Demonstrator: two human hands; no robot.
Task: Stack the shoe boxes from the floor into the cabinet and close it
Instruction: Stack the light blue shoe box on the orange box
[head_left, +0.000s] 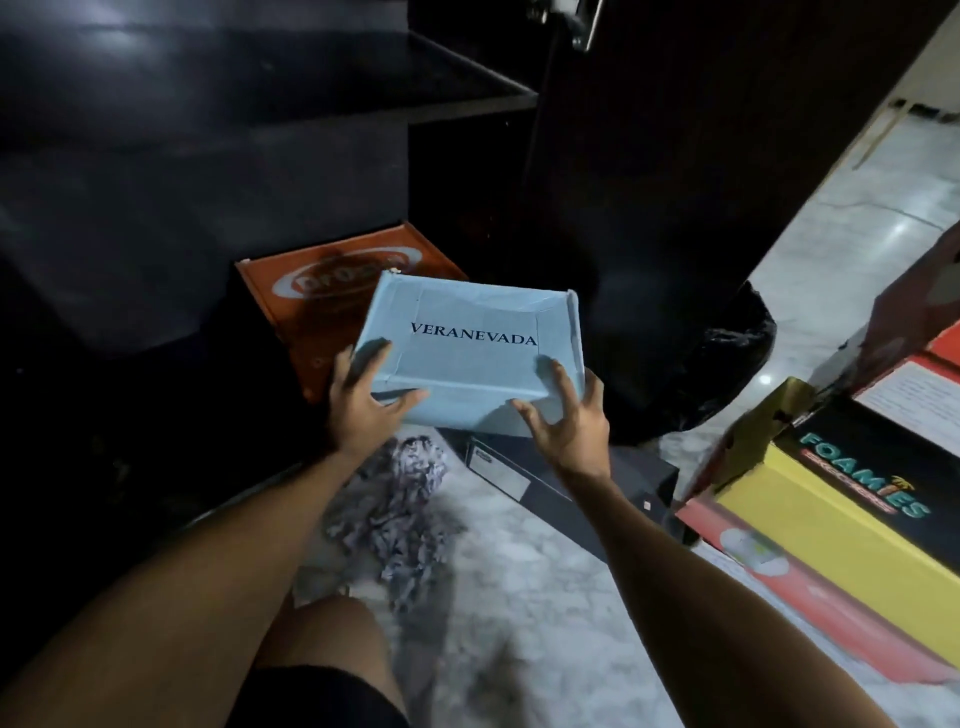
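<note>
A: What lies nearest?

B: A bent knee (332, 634), then the pale marble floor (519, 613) with a crumpled grey cloth (400, 499) on it.

A: And the hands?

B: Both hold the light blue box (470, 353) off the floor. The left hand (358, 405) grips its near left corner, fingers on the lid and thumb under the front edge. The right hand (566, 415) holds the near right corner, fingers spread and curled onto the lid.

A: How does the box lie?

B: Lid up, printed word reading left to right; its long axis runs left to right, slightly tilted.

A: Below and beyond?

B: A black box (582, 478) on the floor just beneath it. To the right, a yellow and black box (831, 499). Farther off, an orange box (322, 296) lies in the bottom of the dark cabinet (208, 182), partly behind the blue one.
</note>
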